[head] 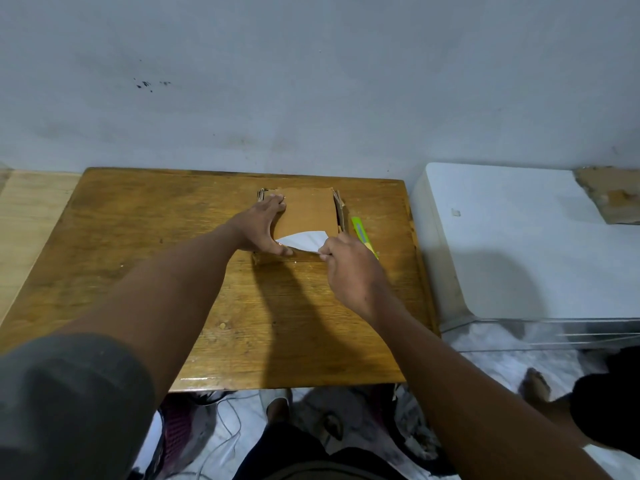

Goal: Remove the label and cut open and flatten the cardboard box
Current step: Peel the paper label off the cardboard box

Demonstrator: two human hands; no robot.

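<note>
The cardboard box (306, 213) sits on the far half of the wooden table (138, 237), close to its back edge and a little right of centre. The left hand (264, 227) is spread wide and flat across the box's left side, fingers reaching its far left corner and the thumb pressed near its front edge, pinning it down. The right hand (349, 268) is at the box's front right corner, closed in a pinch on the white label (303, 241), which has lifted into a curled wedge over the front of the box top. How much of the label is still stuck is hard to tell, since the hands cover its ends. A green and yellow knife (362, 237) lies on the table just beside the box's right side, partly hidden behind the right hand.

The main risk, as I judge it, is the label tearing: a pull that is too quick or too steep could leave a strip glued down or peel off the top layer of cardboard with it. If the left hand eases off, the light box could slide or tip toward the pull. The knife lies close enough to the right wrist to get knocked off the table.
</note>
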